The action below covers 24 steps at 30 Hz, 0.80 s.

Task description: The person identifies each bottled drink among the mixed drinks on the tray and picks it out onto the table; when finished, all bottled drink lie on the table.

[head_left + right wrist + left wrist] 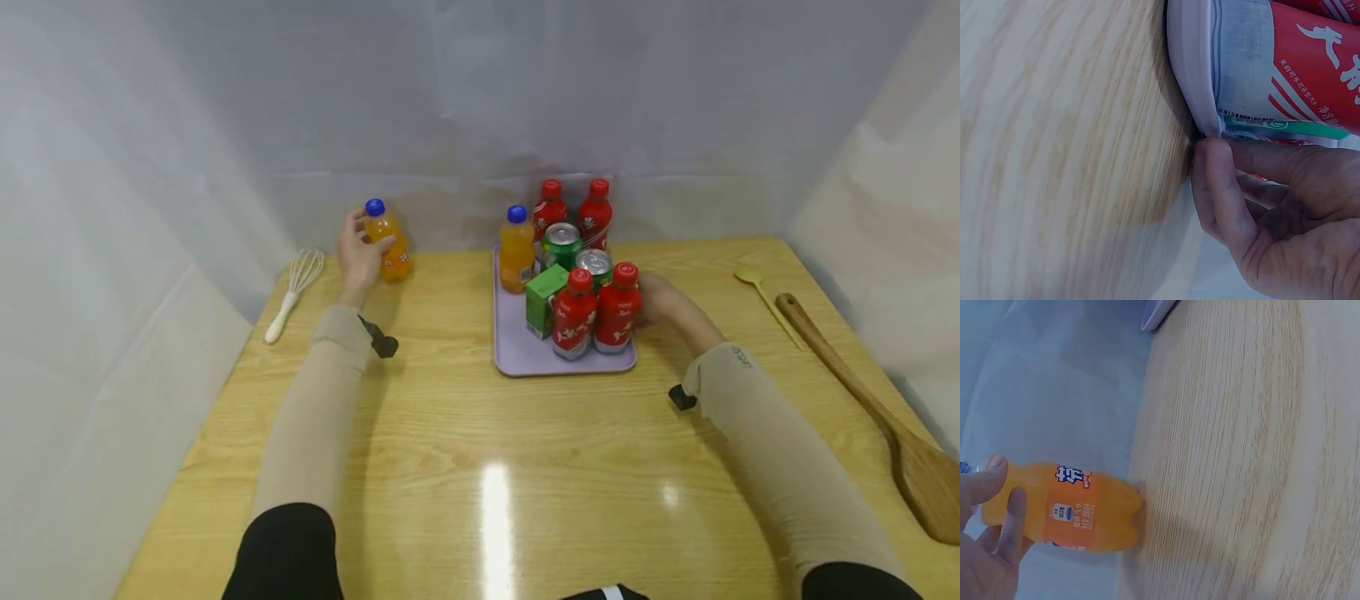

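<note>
My left hand (360,254) grips an orange soda bottle (388,246) with a blue cap near the back of the table. The bottle leans slightly; the left wrist view shows its labelled side (1079,509), with the base at the tabletop. At the right rim of a lilac tray (517,363) is my right hand (660,302), partly hidden by a red bottle (618,310) in the head view. Up close in the right wrist view, its fingertips pinch the tray's edge (1192,69). Another orange soda bottle (516,254) stands on the tray.
Several red bottles, two green cans (562,242) and a green carton (543,304) crowd the tray. A whisk (292,296) lies at left. On the right are a pale yellow spoon (767,302) and a long wooden spatula (862,400). White sheeting (450,100) surrounds the table.
</note>
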Available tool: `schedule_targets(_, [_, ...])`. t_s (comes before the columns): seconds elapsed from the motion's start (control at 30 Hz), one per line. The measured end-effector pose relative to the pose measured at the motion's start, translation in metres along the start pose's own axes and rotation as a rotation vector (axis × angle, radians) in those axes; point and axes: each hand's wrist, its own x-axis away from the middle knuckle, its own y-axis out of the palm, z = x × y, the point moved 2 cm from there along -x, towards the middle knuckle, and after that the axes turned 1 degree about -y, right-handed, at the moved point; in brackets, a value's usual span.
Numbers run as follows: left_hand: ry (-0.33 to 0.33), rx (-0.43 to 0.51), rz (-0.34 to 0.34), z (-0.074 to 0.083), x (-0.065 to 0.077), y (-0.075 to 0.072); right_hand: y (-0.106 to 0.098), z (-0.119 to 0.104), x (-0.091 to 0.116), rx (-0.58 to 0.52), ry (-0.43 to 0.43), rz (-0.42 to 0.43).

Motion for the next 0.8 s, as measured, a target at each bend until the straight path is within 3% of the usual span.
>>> schedule_targets(0.1, [-0.006,0.003,-0.001,-0.001,-0.001,0.0,0.001,0.001,0.0,0.018,-0.015,0.019])
schedule_targets(0.3, [-0.057,0.068,-0.035,-0.001,0.0,0.0,0.002,0.002,-0.001,-0.08,0.014,0.004])
schedule_targets(0.37, [-0.054,0.045,-0.052,0.0,0.001,-0.002,0.002,0.002,-0.001,-0.07,0.016,0.005])
schedule_targets(0.6, [-0.047,-0.218,-0.112,0.012,0.007,-0.01,0.003,0.0,-0.001,-0.184,0.067,-0.037])
schedule_targets(0.7, [0.007,-0.326,-0.06,0.025,0.011,-0.013,0.003,-0.001,0.0,-0.224,0.078,-0.05])
schedule_targets(0.8, [0.108,-0.401,0.0,0.044,0.018,-0.014,0.002,-0.001,0.0,-0.225,0.083,-0.055])
